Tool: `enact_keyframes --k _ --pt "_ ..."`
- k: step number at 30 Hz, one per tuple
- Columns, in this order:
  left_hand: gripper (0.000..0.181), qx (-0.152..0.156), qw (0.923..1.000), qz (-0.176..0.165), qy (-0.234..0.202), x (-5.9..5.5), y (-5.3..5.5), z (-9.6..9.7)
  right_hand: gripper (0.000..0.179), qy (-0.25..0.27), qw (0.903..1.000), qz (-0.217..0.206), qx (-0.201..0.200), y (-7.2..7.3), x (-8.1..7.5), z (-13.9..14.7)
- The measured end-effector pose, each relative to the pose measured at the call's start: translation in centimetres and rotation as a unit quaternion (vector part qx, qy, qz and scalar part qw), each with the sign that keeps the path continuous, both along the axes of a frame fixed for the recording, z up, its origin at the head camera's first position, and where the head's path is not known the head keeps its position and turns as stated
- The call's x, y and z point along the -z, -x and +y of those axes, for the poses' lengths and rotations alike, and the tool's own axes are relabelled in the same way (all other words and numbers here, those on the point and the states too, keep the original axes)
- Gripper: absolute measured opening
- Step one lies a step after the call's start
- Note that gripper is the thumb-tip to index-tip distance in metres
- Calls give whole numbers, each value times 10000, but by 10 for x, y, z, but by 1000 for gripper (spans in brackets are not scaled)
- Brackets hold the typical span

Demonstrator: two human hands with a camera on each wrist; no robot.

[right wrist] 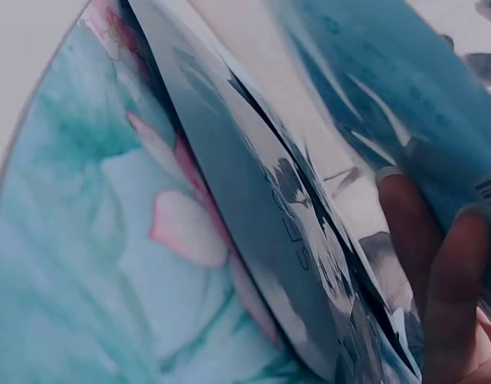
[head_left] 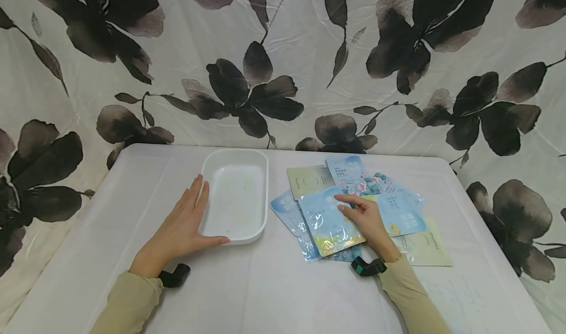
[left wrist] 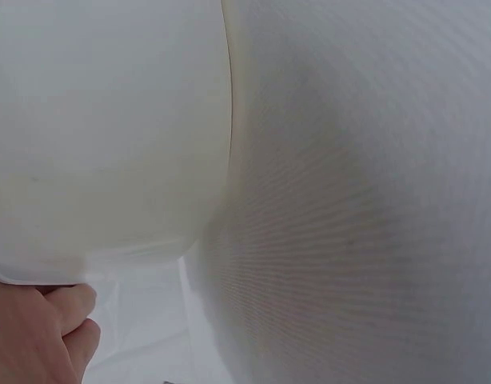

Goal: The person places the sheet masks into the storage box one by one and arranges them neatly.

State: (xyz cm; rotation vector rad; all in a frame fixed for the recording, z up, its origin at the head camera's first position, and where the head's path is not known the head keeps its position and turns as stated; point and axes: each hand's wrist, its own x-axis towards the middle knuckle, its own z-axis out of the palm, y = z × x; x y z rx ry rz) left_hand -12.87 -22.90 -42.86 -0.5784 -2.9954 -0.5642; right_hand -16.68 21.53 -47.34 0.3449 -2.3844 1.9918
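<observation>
A white rectangular tray [head_left: 236, 201] stands on the table, left of centre. My left hand [head_left: 179, 226] rests at its near left corner, fingers extended along the left side and thumb at the front rim. In the left wrist view, fingertips [left wrist: 73, 308] show right by the tray's rim [left wrist: 109, 256]. My right hand [head_left: 364, 221] holds a blue face mask packet [head_left: 325, 223] with a yellow lower edge, tilted over a pile of similar packets. The right wrist view has fingers [right wrist: 457, 280] against its blue back with a barcode; other packets stand close beside.
Under and around the held packet lie several overlapping packets: a flowered blue one [head_left: 347, 169], a green one [head_left: 305, 179] at the back left and another green one [head_left: 431, 248] at the right. Behind the white-covered table [head_left: 283, 294] hangs a floral curtain [head_left: 309, 54].
</observation>
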Motion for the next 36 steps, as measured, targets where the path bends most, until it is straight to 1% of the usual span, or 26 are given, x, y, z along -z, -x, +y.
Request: enact_keyframes --k 4,7,12,15,18,22,24,26,29,34,36 --pt "136 -1 10000 -2 -23 0 -1 0 32 223 9997 -67 108 -2 -2 -1" --pt "136 -12 10000 -25 -22 -1 -2 0 36 588 9981 -204 44 -2 -3 -1" --pt "136 -35 10000 -74 -51 -2 -2 0 42 1310 9898 -452 -323 -2 -6 -3" --pt "136 -36 9999 -78 -94 -2 -2 0 45 1596 9846 -431 -574 -2 -10 -5" --pt "137 -24 9999 -70 -105 -1 0 2 48 1810 9795 -478 -744 -3 -14 -6" --pt "137 -42 9999 -89 -64 -1 0 2 53 1914 9756 -689 -822 -2 -21 -12" --pt "137 -51 9999 -83 -56 0 0 2 55 1963 9743 -722 -830 -1 -25 -16" --pt "137 -56 9999 -80 -69 0 -1 2 55 2006 9737 -650 -859 0 -28 -20" --pt "137 -64 9999 -66 -74 0 -2 1 55 2215 9690 -549 -942 2 -32 -26" --pt "137 -92 9998 -138 -72 -1 -2 1 55 2397 9641 -419 -1060 6 -36 -36" --pt "137 -80 9998 -153 -78 -1 -2 1 55 2372 9648 -436 -1052 7 -37 -40"
